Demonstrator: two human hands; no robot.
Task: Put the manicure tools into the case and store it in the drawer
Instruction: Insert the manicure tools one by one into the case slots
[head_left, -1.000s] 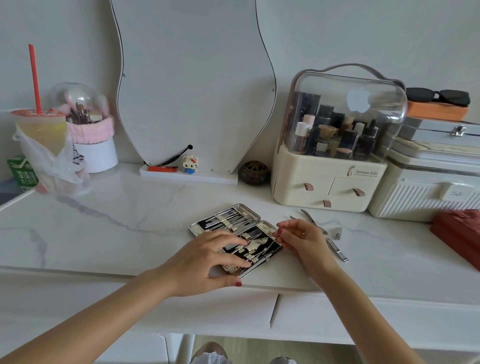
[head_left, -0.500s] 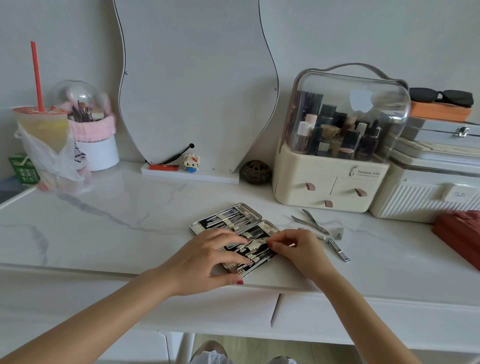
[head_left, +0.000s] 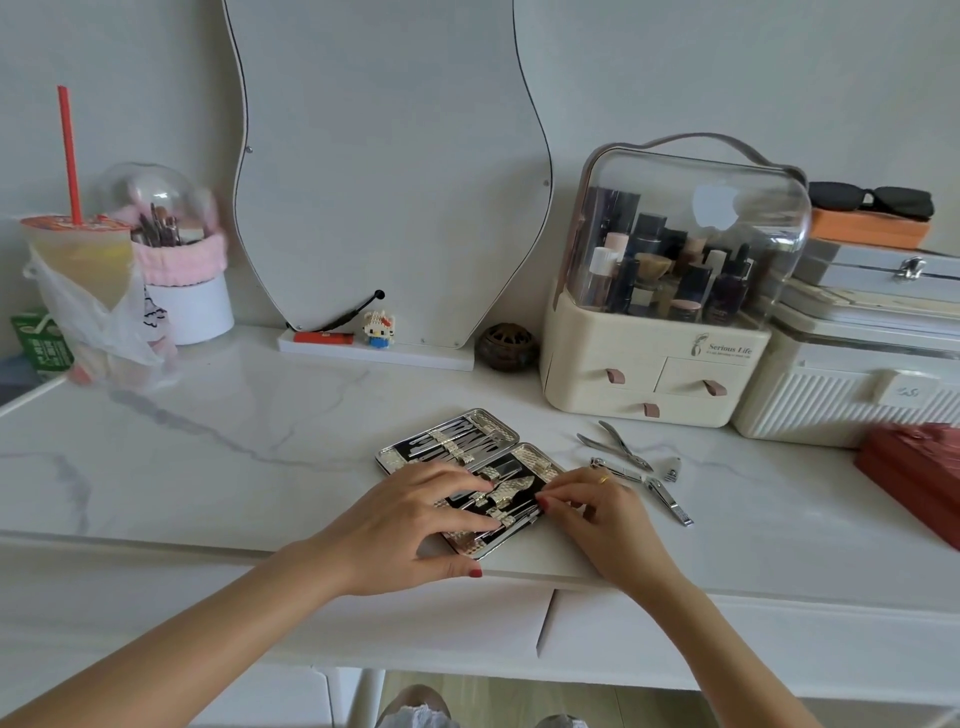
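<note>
While the manicure case (head_left: 470, 480) lies opened flat on the marble bench (head_left: 234, 457) near its front edge, both hands work over its nearer half. The far half holds a row of metal tools under a strap; the near half shows several more tools tucked under woven gold bands. The left hand (head_left: 410, 525) lies spread across the near half, fingers straight and pressing down on the lining, its grip closed round nothing. The right hand (head_left: 602, 514) comes in from the right edge of the case, its fingertips (head_left: 545, 501) drawn together at the tools there; whether that grip pinches a tool or only touches one cannot be told.

Just right of the case, loose on the bench, lie cuticle nippers (head_left: 615, 444), a long nail clipper (head_left: 667, 499) and a small clipper (head_left: 672, 467), close to one another. Behind them stands a cream cosmetics organiser (head_left: 660, 364) with a clear domed lid and small drawers. A wavy mirror (head_left: 389, 171) leans against the wall behind the case. Far left stands a drink cup (head_left: 78, 260) with a red straw, in a plastic bag. The bench's own drawer front (head_left: 441, 623) sits shut below the case.
</note>
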